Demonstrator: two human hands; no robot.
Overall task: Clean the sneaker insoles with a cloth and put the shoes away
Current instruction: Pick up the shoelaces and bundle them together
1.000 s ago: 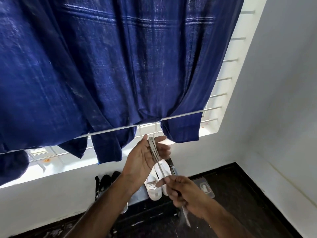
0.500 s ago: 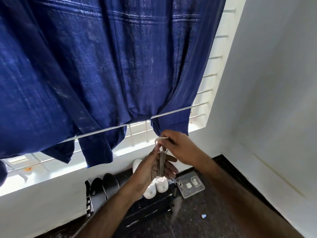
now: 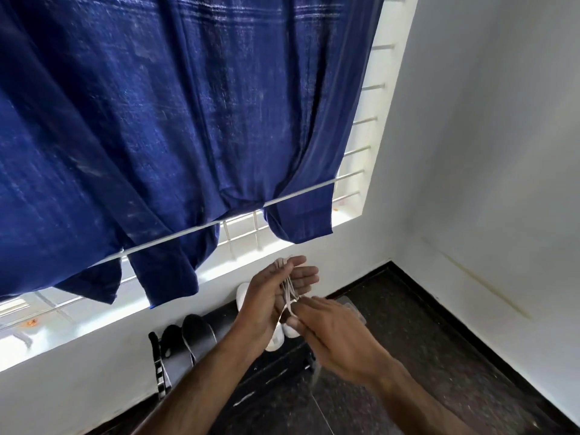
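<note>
Both hands wind the shoelace [image 3: 287, 288]: left hand [image 3: 276, 296] spread inside the loops, right hand [image 3: 332, 334] pinching its tail; judged next, another wrap.

Coarse-woven matt blue cloth curtain [image 3: 175, 120] at twelve o'clock, speckled dark polished floor [image 3: 423, 356] at five, smooth white shoelace [image 3: 287, 288].
</note>
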